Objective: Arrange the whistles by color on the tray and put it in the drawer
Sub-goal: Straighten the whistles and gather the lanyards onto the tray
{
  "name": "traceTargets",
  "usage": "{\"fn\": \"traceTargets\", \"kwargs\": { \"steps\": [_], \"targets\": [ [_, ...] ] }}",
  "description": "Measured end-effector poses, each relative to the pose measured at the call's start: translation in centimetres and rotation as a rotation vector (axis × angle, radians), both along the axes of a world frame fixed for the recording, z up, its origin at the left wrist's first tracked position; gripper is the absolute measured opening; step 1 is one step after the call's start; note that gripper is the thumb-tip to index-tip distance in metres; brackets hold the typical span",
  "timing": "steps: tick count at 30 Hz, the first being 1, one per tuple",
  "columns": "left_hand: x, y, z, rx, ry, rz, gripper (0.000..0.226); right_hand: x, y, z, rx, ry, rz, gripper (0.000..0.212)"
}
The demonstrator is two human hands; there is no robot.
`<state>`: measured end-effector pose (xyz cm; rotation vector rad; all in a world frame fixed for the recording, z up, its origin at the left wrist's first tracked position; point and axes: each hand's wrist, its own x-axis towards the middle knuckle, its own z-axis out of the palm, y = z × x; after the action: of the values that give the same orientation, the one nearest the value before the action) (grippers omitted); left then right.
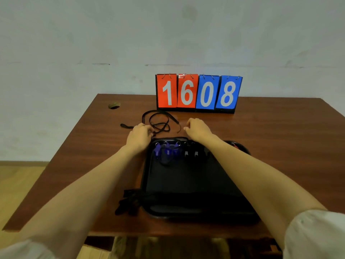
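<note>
The single head view looks forward and down from close above the wooden table (pixel 280 139), facing the wall.

— Any writing to read here?

— Only on the flip scoreboard with ring-bound cards (pixel 198 92) standing at the far edge of the brown wooden table (pixel 280 131). Four white digits, one on each card.

— Which digits?

— From the left: 1 and 6 on the two red cards, then 0 and 8 on the two blue cards. Together they read 1608.

— Any brand or label elsewhere?

— None that can be read.
</note>
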<state>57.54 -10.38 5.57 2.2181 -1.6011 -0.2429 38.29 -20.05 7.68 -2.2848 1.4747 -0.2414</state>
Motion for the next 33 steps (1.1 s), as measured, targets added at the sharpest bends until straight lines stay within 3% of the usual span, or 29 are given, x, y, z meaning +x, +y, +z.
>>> {"fn": "traceTargets", "kwargs": {
  "steps": [7,10,14,19,26,29,33],
  "targets": [
    [1.7,-5.0,-2.4,0.161,-0.080,-0.168,0.045,3.2,-3.9,-3.3,0.056,0.052,-0.075,0.049],
    [2.3,-5.7,-3.0,0.197,-0.117,-0.193,0.040,4.0,-5.1,-4.0,0.033,0.083,-0.082,0.052],
    [2.6,-5.4,-3.4,0.150,-0.106,-0.132,0.035,4.4,-5.4,-4.5,0.003,0.081,-0.090,0.030],
    [2.2,-4.1,-2.9,0.136,-0.126,0.090,0.038,4.2,-4.1,-3.4,0.068,0.123,-0.038,0.036],
    [-2.4,-3.3,3.2,-0.128,-0.024,-0.044,0.049,1.9,-1.4,3.8,-0.083,-0.275,0.163,0.009],
    [-5.0,-3.0,7.2,-0.176,-0.067,-0.097,0.040,0.9,0.7,8.0,-0.175,-0.324,0.262,0.013],
    [-6.4,-1.3,12.1,-0.339,-0.147,0.005,0.032,-1.1,3.3,13.2,-0.361,-0.320,0.252,0.015]
  ]
}}
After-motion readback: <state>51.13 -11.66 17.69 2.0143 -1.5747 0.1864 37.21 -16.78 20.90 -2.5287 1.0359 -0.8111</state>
